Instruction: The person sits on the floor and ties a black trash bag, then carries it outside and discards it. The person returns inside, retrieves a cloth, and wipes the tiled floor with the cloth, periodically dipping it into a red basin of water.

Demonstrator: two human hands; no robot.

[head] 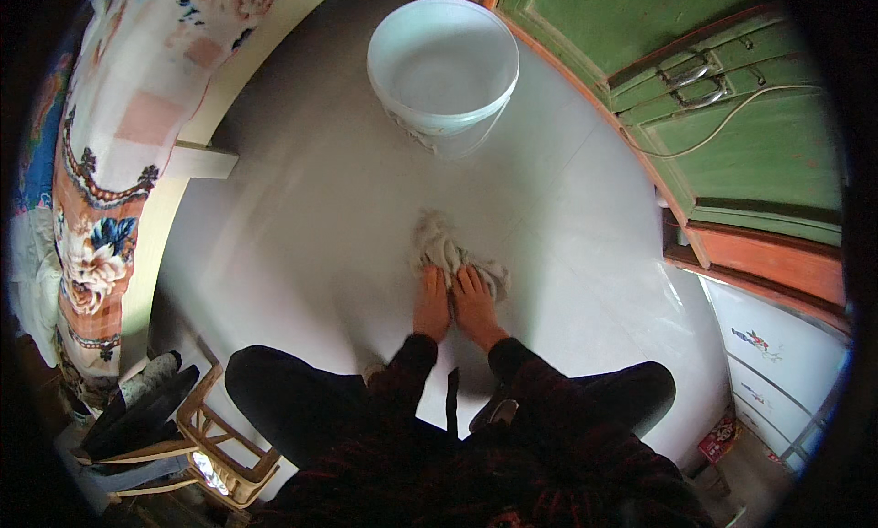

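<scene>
Both hands lie side by side on a crumpled, pale cloth (439, 243) on the smooth grey floor (329, 205). My left hand (432, 305) presses on the cloth's near left part, fingers pointing forward. Beside it, my right hand (475, 305) rests on the right part, its fingertips over the fabric. Part of the cloth spreads out past the right fingers. Farther ahead stands a white plastic bucket (442, 126) with a wire handle, apart from the cloth. Its pale inner bottom is visible.
A green cabinet (761, 157) with orange trim and metal handles lines the right, a pale cord (686, 150) hanging across it. Below stands a white drawer unit (768, 329). At left is a bed with a floral blanket (96, 267); a wooden chair (230, 452) stands near my left knee.
</scene>
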